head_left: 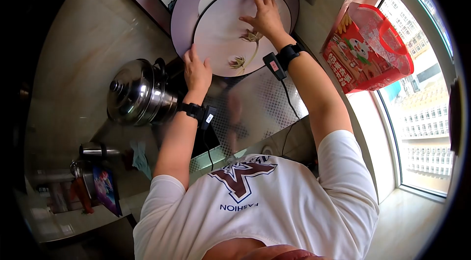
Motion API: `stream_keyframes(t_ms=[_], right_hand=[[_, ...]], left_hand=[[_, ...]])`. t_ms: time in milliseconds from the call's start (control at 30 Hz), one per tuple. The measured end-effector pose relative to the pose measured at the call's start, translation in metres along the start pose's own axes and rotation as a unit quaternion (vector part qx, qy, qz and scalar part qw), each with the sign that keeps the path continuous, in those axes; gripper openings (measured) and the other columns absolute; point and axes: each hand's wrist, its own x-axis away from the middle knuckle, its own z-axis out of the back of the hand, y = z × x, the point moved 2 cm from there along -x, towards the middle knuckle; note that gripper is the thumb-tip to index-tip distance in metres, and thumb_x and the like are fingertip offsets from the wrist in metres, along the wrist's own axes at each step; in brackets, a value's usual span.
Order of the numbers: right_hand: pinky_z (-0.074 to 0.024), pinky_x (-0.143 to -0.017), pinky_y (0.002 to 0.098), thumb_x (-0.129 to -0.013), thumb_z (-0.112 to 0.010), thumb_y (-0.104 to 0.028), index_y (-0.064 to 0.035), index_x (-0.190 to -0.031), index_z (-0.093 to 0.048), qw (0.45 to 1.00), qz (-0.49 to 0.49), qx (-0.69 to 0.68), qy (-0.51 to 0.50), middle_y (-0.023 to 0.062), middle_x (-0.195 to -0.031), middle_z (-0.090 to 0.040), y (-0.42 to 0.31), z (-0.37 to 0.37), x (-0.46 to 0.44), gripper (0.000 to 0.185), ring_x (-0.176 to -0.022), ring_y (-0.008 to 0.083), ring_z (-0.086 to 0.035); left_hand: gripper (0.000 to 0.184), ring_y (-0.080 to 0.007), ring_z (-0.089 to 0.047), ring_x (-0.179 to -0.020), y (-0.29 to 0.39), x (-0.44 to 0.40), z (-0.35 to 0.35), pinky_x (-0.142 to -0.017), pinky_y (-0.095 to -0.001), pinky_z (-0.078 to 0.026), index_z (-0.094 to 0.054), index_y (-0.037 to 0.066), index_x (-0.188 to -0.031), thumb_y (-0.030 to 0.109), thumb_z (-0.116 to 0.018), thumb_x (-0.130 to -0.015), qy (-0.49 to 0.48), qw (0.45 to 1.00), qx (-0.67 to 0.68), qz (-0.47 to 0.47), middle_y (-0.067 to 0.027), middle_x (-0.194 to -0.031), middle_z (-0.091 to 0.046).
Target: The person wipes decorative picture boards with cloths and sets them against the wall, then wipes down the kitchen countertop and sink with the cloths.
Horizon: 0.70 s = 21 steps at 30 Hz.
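A round flower picture panel with a dark rim leans against a larger lilac round panel behind it. It shows a pale face with two painted blossoms on stems. My right hand lies on its upper right part, fingers spread toward the upper rim. At the panel's lower left edge, my left hand touches the rim with its fingers stretched out and thumb apart. Each wrist wears a black strap with a small cabled device. Below the panel is a shiny dotted metal surface.
A lidded steel pot stands left of my left forearm. A red shopping bag sits by the window at right. At lower left are a metal cup, a pale blue cloth and a colourful box.
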Motion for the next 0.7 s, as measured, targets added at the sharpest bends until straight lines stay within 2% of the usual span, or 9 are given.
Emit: stream_keyframes(t_ms=[100,367,467,500,533,567,600,633,700], right_hand=[[-0.0364,-0.116,0.0528,-0.069,-0.091,-0.038,-0.0211,-0.156,-0.037,0.999,-0.006,-0.022,-0.043,0.0214,-0.165,-0.024,0.013,-0.015,0.008,0.104,-0.142,0.0531,-0.032],[-0.0306,-0.120,0.0559,-0.066,-0.092,-0.037,-0.0257,-0.161,-0.028,0.997,-0.012,-0.025,-0.073,0.0199,-0.168,-0.015,0.019,-0.029,0.005,0.115,-0.143,0.0614,-0.022],[-0.0350,-0.118,0.0517,-0.067,-0.092,-0.036,-0.0250,-0.160,-0.030,0.995,-0.001,-0.007,-0.096,0.0204,-0.168,-0.016,0.027,-0.020,0.019,0.113,-0.144,0.0563,-0.027],[-0.0382,-0.116,0.0491,-0.069,-0.091,-0.035,-0.0243,-0.159,-0.031,0.990,0.006,-0.083,-0.111,0.0201,-0.167,-0.018,0.033,-0.015,0.027,0.109,-0.143,0.0518,-0.033],[-0.0414,-0.114,0.0465,-0.072,-0.090,-0.034,-0.0235,-0.159,-0.033,0.979,0.012,-0.160,-0.125,0.0197,-0.167,-0.020,0.035,-0.007,0.033,0.104,-0.142,0.0472,-0.039],[-0.0414,-0.114,0.0465,-0.072,-0.090,-0.034,-0.0235,-0.159,-0.033,0.978,0.011,-0.159,-0.131,0.0197,-0.167,-0.020,0.037,-0.001,0.043,0.104,-0.142,0.0472,-0.039],[-0.0428,-0.113,0.0433,-0.076,-0.088,-0.028,-0.0220,-0.159,-0.033,0.982,0.002,-0.126,-0.141,0.0186,-0.167,-0.022,0.033,0.012,0.055,0.100,-0.143,0.0407,-0.041],[-0.0442,-0.113,0.0402,-0.080,-0.086,-0.023,-0.0204,-0.159,-0.033,0.983,-0.006,-0.090,-0.163,0.0175,-0.166,-0.024,0.034,0.022,0.077,0.095,-0.144,0.0341,-0.043],[-0.0458,-0.111,0.0407,-0.081,-0.085,-0.022,-0.0200,-0.159,-0.033,0.970,-0.017,-0.088,-0.224,0.0172,-0.165,-0.027,0.054,0.029,0.131,0.093,-0.144,0.0355,-0.042]], left_hand=[[0.067,-0.0400,-0.056,-0.125,-0.007,0.000,-0.012,-0.103,-0.0455,-0.048,-0.038,0.006,-0.151,0.017,-0.069,-0.093,0.032,0.999,0.011,-0.005,-0.0224,-0.145,-0.044],[0.070,-0.0370,-0.058,-0.123,-0.016,-0.006,-0.020,-0.102,-0.0415,-0.051,-0.037,0.005,-0.152,0.016,-0.070,-0.091,0.018,0.999,0.042,-0.003,-0.0211,-0.144,-0.044],[0.072,-0.0355,-0.058,-0.125,-0.020,0.008,-0.017,-0.102,-0.0387,-0.052,-0.036,0.003,-0.152,0.015,-0.072,-0.091,-0.010,0.996,0.087,0.006,-0.0210,-0.145,-0.044],[0.073,-0.0348,-0.058,-0.126,-0.024,0.012,-0.015,-0.102,-0.0375,-0.053,-0.036,0.002,-0.153,0.015,-0.072,-0.091,-0.031,0.993,0.117,0.011,-0.0211,-0.145,-0.043],[0.077,-0.0430,-0.046,-0.136,-0.028,0.012,-0.010,-0.114,-0.0459,-0.040,-0.034,0.000,-0.153,0.018,-0.073,-0.089,-0.037,0.989,0.146,-0.001,-0.0266,-0.152,-0.039],[0.077,-0.0433,-0.046,-0.137,-0.033,0.012,-0.002,-0.115,-0.0452,-0.039,-0.035,0.000,-0.152,0.019,-0.074,-0.089,-0.015,0.994,0.110,-0.024,-0.0270,-0.152,-0.041],[0.077,-0.0435,-0.046,-0.138,-0.021,0.007,0.023,-0.116,-0.0445,-0.037,-0.036,0.000,-0.152,0.020,-0.075,-0.089,0.007,0.996,0.073,-0.047,-0.0274,-0.151,-0.043],[0.075,-0.0413,-0.047,-0.138,-0.022,0.009,0.038,-0.116,-0.0437,-0.037,-0.037,-0.001,-0.151,0.020,-0.075,-0.089,0.020,0.990,0.131,-0.056,-0.0263,-0.151,-0.045],[0.070,-0.0362,-0.049,-0.137,-0.004,0.012,0.082,-0.116,-0.0426,-0.038,-0.040,-0.001,-0.149,0.017,-0.074,-0.091,0.044,0.960,0.258,-0.103,-0.0239,-0.149,-0.049]])
